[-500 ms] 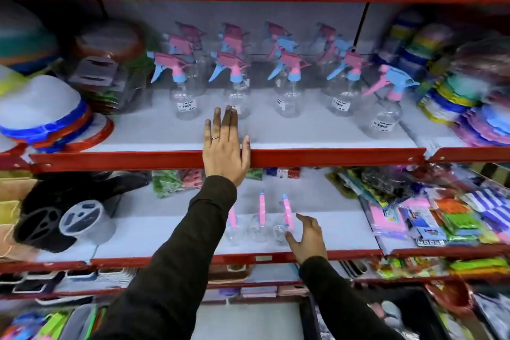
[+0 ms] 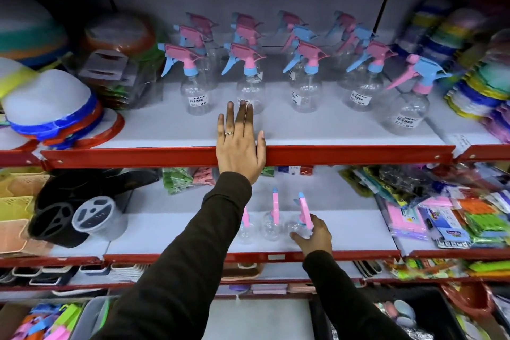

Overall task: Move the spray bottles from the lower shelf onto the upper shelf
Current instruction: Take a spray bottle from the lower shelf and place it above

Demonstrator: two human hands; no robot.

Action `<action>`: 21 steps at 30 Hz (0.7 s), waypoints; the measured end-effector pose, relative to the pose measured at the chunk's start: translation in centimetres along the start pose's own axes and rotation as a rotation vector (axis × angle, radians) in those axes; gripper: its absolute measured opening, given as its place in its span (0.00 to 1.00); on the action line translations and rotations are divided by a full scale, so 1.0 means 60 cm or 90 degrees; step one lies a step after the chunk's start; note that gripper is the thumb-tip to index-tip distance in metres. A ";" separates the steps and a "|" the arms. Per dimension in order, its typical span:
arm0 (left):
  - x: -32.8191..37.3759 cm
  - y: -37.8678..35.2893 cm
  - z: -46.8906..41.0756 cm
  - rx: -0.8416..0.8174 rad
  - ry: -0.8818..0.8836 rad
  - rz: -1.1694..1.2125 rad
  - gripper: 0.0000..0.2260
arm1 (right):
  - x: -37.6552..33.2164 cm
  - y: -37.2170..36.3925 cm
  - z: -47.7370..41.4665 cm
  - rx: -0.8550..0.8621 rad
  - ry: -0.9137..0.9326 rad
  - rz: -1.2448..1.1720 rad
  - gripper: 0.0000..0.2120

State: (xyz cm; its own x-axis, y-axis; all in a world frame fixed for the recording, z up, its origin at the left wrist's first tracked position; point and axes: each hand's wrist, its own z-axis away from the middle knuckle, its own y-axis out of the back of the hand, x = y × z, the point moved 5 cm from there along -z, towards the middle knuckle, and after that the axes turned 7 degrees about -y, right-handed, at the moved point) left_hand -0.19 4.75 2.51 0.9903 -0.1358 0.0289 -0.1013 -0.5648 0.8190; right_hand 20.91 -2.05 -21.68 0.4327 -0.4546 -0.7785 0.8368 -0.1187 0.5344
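Three clear spray bottles with pink and blue heads stand on the white lower shelf. My right hand wraps its thumb and fingers around the clear body of the rightmost bottle, which leans slightly. Just left of it is the middle bottle. My left sleeve partly hides the left bottle. My left hand lies flat with fingers spread on the red front edge of the upper shelf, fingertips near a bottle. Several similar bottles stand in rows up there.
Stacked plastic bowls and lids fill the upper shelf's left end, and coloured plates its right end. On the lower shelf a black container sits at left and packets of goods at right. Bare shelf surface lies in front of the upper bottles.
My right hand has moved left onto the rightmost lower bottle and closed around its body. My left hand stays on the upper shelf edge.
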 end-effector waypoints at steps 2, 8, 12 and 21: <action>0.001 0.002 0.002 -0.001 0.007 0.003 0.28 | -0.001 0.018 0.009 0.034 0.032 -0.007 0.24; 0.006 0.010 0.005 -0.012 0.005 0.011 0.29 | -0.037 0.082 0.059 0.110 0.142 -0.054 0.27; 0.007 0.013 0.007 -0.015 0.006 0.020 0.29 | -0.076 0.130 0.095 0.143 0.230 -0.049 0.27; 0.006 0.012 0.008 -0.010 0.009 0.027 0.29 | -0.160 0.226 0.147 0.255 0.396 -0.060 0.32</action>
State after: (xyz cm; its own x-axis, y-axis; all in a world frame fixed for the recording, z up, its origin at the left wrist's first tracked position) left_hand 0.02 3.90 2.80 0.9864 -0.1479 0.0720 -0.1421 -0.5463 0.8254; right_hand 25.18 -7.08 -4.05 0.5742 0.1426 -0.8062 0.7451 -0.4991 0.4424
